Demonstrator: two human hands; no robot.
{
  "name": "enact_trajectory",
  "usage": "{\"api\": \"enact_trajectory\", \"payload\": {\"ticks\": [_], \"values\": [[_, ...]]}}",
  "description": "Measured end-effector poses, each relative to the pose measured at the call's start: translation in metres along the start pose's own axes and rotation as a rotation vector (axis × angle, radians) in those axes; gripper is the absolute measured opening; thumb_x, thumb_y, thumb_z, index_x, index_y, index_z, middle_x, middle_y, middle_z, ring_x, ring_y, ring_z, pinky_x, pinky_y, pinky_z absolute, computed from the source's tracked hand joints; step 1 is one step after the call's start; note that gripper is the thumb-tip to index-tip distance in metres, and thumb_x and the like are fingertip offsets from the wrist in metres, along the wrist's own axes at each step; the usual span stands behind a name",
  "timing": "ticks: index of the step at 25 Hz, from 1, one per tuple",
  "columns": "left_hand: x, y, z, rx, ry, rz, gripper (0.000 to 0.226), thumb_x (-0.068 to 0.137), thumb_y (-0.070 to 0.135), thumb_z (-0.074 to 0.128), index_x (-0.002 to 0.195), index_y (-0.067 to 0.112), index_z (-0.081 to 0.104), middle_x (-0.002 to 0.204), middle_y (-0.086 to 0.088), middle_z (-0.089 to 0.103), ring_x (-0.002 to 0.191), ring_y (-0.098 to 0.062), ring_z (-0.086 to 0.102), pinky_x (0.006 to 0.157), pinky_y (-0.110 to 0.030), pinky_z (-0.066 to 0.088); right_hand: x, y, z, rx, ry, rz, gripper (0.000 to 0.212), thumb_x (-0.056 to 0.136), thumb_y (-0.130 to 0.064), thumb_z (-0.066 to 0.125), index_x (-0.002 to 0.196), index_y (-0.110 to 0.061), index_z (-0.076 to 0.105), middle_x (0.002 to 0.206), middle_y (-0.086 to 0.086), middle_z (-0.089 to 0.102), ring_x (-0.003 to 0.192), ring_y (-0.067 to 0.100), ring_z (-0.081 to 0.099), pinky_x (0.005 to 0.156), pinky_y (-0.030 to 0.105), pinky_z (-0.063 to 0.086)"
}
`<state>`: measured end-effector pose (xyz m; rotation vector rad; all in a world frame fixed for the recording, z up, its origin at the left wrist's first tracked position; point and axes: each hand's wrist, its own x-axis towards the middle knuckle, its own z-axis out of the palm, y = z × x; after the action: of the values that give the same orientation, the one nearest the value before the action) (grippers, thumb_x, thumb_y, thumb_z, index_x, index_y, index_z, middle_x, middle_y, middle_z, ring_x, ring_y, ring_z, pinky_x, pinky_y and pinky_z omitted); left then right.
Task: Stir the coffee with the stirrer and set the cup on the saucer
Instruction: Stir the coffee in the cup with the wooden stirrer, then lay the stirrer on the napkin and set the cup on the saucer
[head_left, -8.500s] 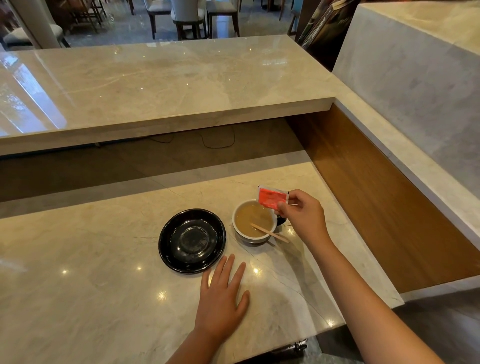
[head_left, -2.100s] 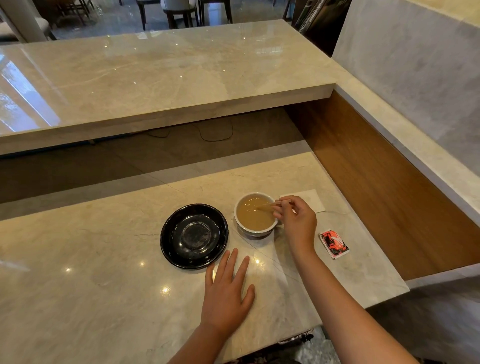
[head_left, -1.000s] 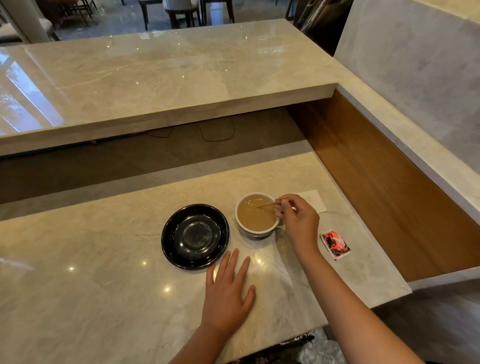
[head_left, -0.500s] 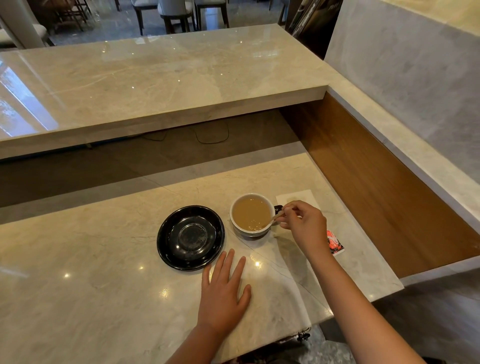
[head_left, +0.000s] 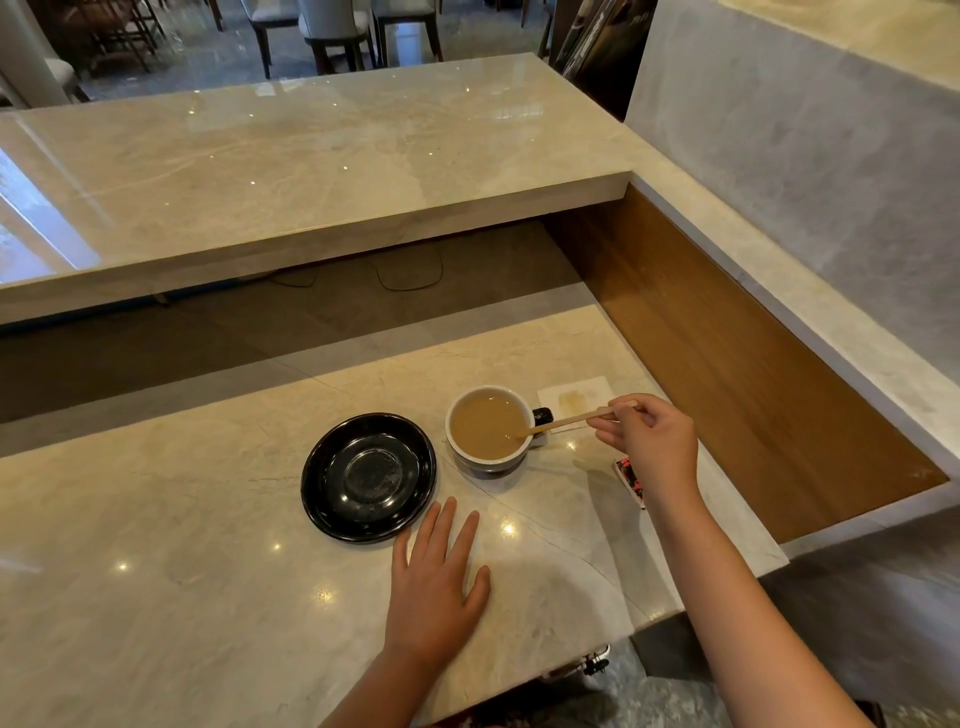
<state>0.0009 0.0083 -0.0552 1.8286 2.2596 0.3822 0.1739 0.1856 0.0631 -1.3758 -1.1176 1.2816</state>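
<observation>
— What are the fingers (head_left: 610, 422) of the right hand (head_left: 649, 441) doing?
— They pinch the outer end of the wooden stirrer (head_left: 566, 422). Its other end dips into the coffee (head_left: 485, 426) at the right side of the cup (head_left: 488, 431), and the stick slants up over the rim, past the dark handle.

— And the left hand (head_left: 434, 587)?
— It lies flat on the counter (head_left: 182, 545), palm down, fingers spread and grasping nothing, just in front of the saucer (head_left: 369, 477).

— Where is the cup, then?
— On the counter itself, upright, just right of the black saucer and not on it. Both sit toward the counter's right end, well back from the near edge.

— Anything else nearby?
— A white napkin (head_left: 576, 397) with a brown stain lies behind the stirrer, toward the far right corner. A red packet (head_left: 629, 480) lies near the right edge, partly hidden by the right wrist.
</observation>
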Motion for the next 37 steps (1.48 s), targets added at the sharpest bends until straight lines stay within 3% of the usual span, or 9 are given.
{"api": "enact_trajectory", "payload": {"ticks": [5, 10, 15, 19, 21, 26, 30, 34, 37], "values": [[0.0, -0.001, 0.001, 0.019, -0.014, -0.004, 0.06, 0.09, 0.055, 0.025, 0.146, 0.034, 0.018, 0.156, 0.002, 0.01, 0.139, -0.01, -0.01, 0.111, -0.043, -0.004, 0.004, -0.001, -0.02, 0.127, -0.012, 0.029, 0.02, 0.09, 0.0, 0.048, 0.08, -0.006, 0.064, 0.082, 0.014, 0.07, 0.072, 0.018, 0.073, 0.057, 0.016, 0.056], [0.0, 0.001, -0.001, -0.006, 0.007, 0.015, 0.059, 0.089, 0.05, 0.031, 0.143, 0.029, 0.029, 0.153, -0.002, 0.022, 0.14, -0.014, 0.004, 0.11, -0.041, 0.0, 0.018, 0.005, -0.038, 0.046, 0.017, -0.172, 0.026, 0.091, -0.004, 0.053, 0.08, -0.022, 0.069, 0.084, 0.003, 0.072, 0.078, 0.01, 0.072, 0.062, 0.014, 0.056], [0.0, 0.0, -0.002, -0.003, 0.018, 0.013, 0.06, 0.088, 0.052, 0.028, 0.144, 0.03, 0.027, 0.154, -0.002, 0.02, 0.139, -0.012, 0.0, 0.111, -0.045, 0.004, 0.031, 0.017, -0.026, -0.502, -0.103, -0.668, 0.017, 0.084, 0.002, 0.061, 0.096, -0.007, 0.07, 0.091, 0.009, 0.073, 0.081, 0.016, 0.069, 0.073, 0.022, 0.057], [0.001, 0.003, -0.005, -0.009, 0.021, 0.015, 0.06, 0.088, 0.051, 0.031, 0.143, 0.028, 0.032, 0.152, -0.004, 0.026, 0.139, -0.015, 0.007, 0.11, -0.048, 0.012, 0.035, 0.038, -0.024, -0.826, -0.291, -1.037, 0.018, 0.077, 0.008, 0.066, 0.094, 0.001, 0.069, 0.08, 0.019, 0.074, 0.07, 0.03, 0.071, 0.061, 0.041, 0.061], [0.0, 0.003, -0.004, -0.008, 0.028, 0.022, 0.059, 0.088, 0.051, 0.031, 0.143, 0.028, 0.033, 0.152, -0.004, 0.026, 0.139, -0.015, 0.007, 0.11, -0.047, 0.011, 0.033, 0.049, -0.029, -0.933, -0.382, -1.05, 0.017, 0.078, 0.006, 0.065, 0.094, -0.001, 0.068, 0.075, 0.018, 0.071, 0.064, 0.032, 0.067, 0.052, 0.043, 0.059], [0.0, 0.003, -0.005, -0.002, 0.033, 0.029, 0.059, 0.088, 0.05, 0.031, 0.143, 0.026, 0.032, 0.152, -0.005, 0.024, 0.139, -0.016, 0.005, 0.111, -0.046, 0.009, 0.021, 0.067, -0.053, -1.011, -0.504, -1.108, 0.029, 0.075, -0.005, 0.074, 0.103, -0.004, 0.069, 0.106, 0.016, 0.072, 0.092, 0.027, 0.07, 0.068, 0.041, 0.062], [0.0, 0.004, -0.006, -0.004, 0.034, 0.036, 0.059, 0.088, 0.049, 0.032, 0.142, 0.024, 0.035, 0.151, -0.007, 0.028, 0.139, -0.019, 0.011, 0.109, -0.049, 0.016, 0.017, 0.074, -0.06, -1.094, -0.548, -1.093, 0.032, 0.071, -0.006, 0.078, 0.102, -0.006, 0.069, 0.111, 0.012, 0.071, 0.106, 0.026, 0.065, 0.075, 0.043, 0.06], [0.0, 0.003, -0.006, 0.008, 0.03, 0.04, 0.059, 0.088, 0.049, 0.032, 0.142, 0.024, 0.036, 0.151, -0.007, 0.029, 0.139, -0.02, 0.013, 0.108, -0.05, 0.016, 0.016, 0.078, -0.062, -1.164, -0.574, -1.112, 0.034, 0.07, -0.008, 0.08, 0.102, -0.006, 0.069, 0.11, 0.012, 0.071, 0.106, 0.025, 0.065, 0.077, 0.037, 0.06], [0.0, 0.002, -0.005, 0.011, 0.031, 0.036, 0.06, 0.089, 0.05, 0.03, 0.143, 0.025, 0.032, 0.152, -0.006, 0.025, 0.139, -0.018, 0.009, 0.11, -0.048, 0.012, 0.016, 0.082, -0.062, -1.205, -0.58, -1.07, 0.032, 0.078, -0.019, 0.073, 0.107, -0.008, 0.067, 0.114, 0.011, 0.069, 0.112, 0.024, 0.061, 0.09, 0.036, 0.051]]}}
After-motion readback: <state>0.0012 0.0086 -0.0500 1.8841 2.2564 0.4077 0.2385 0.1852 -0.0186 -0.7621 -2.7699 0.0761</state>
